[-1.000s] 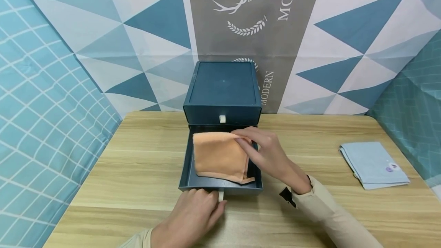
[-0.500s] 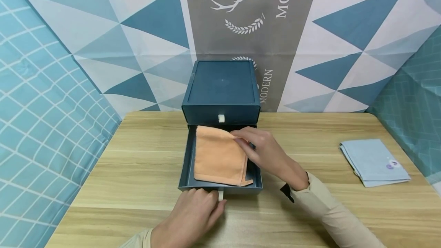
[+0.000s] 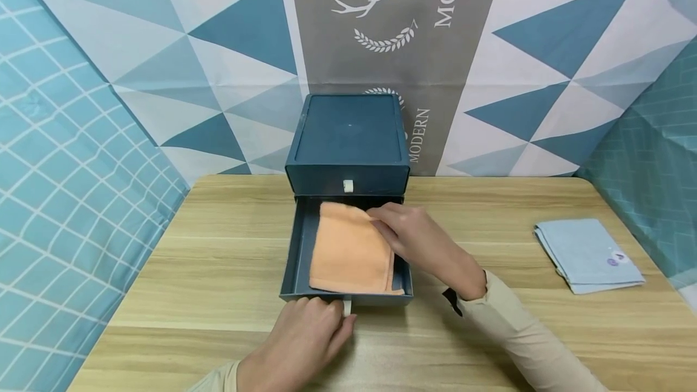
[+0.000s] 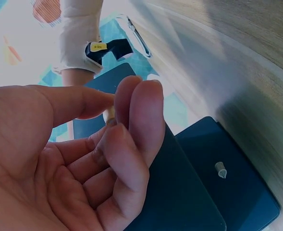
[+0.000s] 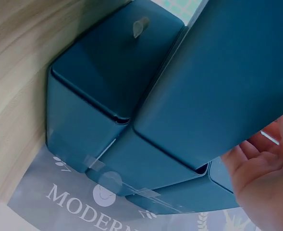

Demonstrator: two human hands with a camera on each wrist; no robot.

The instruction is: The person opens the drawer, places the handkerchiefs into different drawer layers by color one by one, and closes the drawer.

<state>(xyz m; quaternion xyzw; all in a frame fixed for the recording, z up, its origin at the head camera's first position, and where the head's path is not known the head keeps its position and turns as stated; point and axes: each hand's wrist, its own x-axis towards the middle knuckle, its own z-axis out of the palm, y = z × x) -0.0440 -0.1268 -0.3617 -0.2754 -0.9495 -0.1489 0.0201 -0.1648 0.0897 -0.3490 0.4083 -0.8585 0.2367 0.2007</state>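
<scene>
In the head view, an orange cloth (image 3: 348, 253) lies in a pulled-out dark blue drawer (image 3: 305, 247), with one corner tab near the drawer's front right. My right hand (image 3: 414, 238) pinches the cloth's far right edge between thumb and fingers. At the drawer's front, my left hand (image 3: 305, 334) grips the white pull tab (image 3: 347, 307). The left wrist view shows thumb and fingertips meeting on that tab, the other fingers curled. Seen from the right wrist, my right hand (image 5: 266, 168) reaches behind the drawer's side wall, which hides the cloth and fingertips.
The drawer belongs to a dark blue stacked drawer unit (image 3: 351, 132) against the patterned backdrop. Its top drawer is closed, and so is a lower one with a pull tab (image 4: 221, 169). A folded light blue cloth (image 3: 588, 256) lies on the wooden table (image 3: 218, 283) at right.
The orange cloth's left edge has shifted right, and the cloth lies flatter toward the drawer's right side. The right hand keeps its pinch with little movement; the left hand stays on the tab.
</scene>
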